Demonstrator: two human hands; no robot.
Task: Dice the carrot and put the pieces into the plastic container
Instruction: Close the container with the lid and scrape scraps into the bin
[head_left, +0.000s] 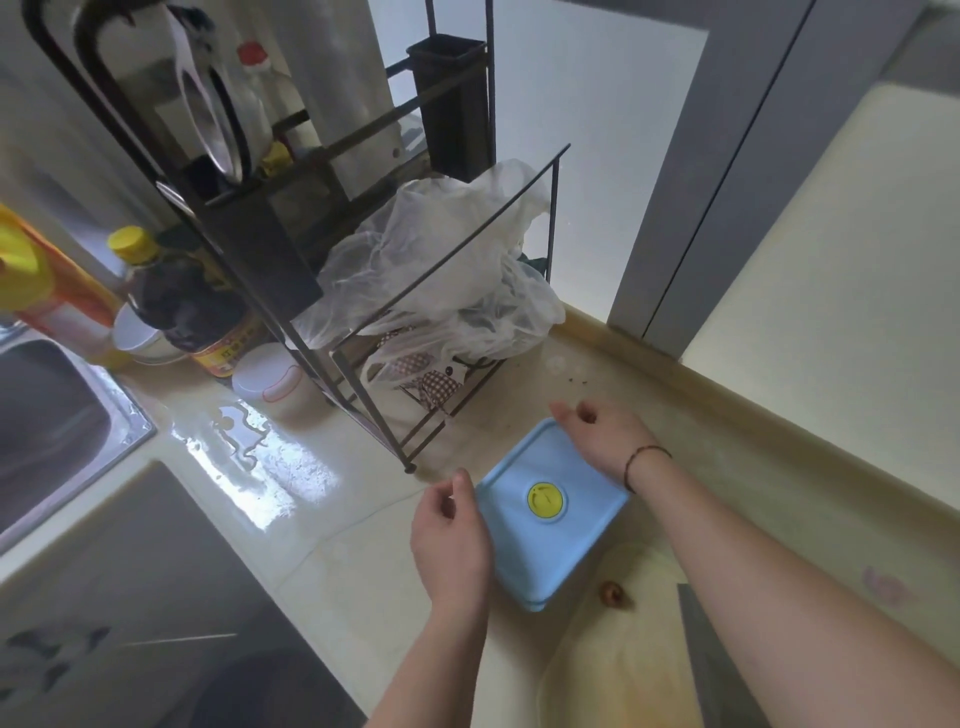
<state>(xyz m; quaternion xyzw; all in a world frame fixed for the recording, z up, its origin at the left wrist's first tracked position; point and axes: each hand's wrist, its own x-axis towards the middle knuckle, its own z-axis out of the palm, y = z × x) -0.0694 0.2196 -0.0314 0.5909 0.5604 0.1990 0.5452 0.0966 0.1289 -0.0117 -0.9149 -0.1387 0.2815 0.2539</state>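
Two hands flank blue-lidded plastic container (550, 512), left hand (451, 540) fingers loosely curled; right hand (605, 436) fingers relaxed, holding nothing

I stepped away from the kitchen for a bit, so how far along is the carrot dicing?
Nothing looks done: no carrot or dice are visible. The plastic container sits on the counter, blue lid on. Left hand and right hand flank it. Opening, dicing and filling remain.
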